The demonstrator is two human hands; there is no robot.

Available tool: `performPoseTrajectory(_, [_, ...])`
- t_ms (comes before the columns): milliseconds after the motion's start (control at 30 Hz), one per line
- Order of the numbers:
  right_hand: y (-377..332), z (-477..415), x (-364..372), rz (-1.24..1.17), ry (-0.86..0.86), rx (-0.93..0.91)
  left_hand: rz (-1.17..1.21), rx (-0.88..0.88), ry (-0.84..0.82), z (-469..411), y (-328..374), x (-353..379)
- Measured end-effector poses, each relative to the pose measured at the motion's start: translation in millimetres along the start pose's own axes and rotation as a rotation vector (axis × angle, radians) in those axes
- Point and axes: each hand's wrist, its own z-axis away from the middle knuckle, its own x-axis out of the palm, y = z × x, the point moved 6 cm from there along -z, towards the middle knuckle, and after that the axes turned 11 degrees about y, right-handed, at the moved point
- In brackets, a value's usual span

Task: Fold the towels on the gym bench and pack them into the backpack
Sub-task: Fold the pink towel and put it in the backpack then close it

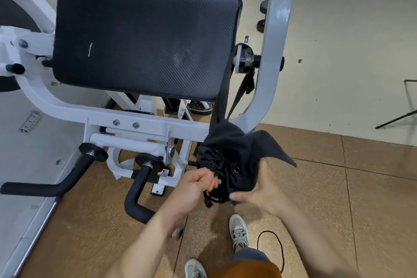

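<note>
A black drawstring backpack (228,153) hangs by its straps from the right side of the gym machine, just below the black padded bench (144,45). Its top is gathered, with metal eyelets and black cords showing. My left hand (198,184) is closed on the black drawstring cords at the bag's lower left. My right hand (264,189) grips the bag's fabric on its right side, and a flap of cloth sticks out above that hand. No towel lies on the bench pad; whether one is inside the bag is hidden.
The machine's white frame (140,124) and two black foam handles (140,189) stand left of my hands. A grey upright (270,56) rises behind the bag. My grey shoes (239,232) stand on the brown floor, with a black cable loop (270,248) beside them.
</note>
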Motion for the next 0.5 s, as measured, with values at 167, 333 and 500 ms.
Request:
performPoseTrajectory(167, [-12.2, -11.4, 38.0, -0.059, 0.296, 0.024, 0.029, 0.009, 0.003, -2.7, 11.5, 4.6])
performPoseTrajectory(333, [-38.2, -22.8, 28.8, -0.289, 0.262, 0.074, 0.010, -0.236, 0.486, 26.2, -53.9, -9.4])
performPoseTrajectory(500, [-68.3, -27.0, 2.1, -0.525, 0.170, 0.150, 0.037, -0.456, 0.500, 42.9, -110.2, 35.6])
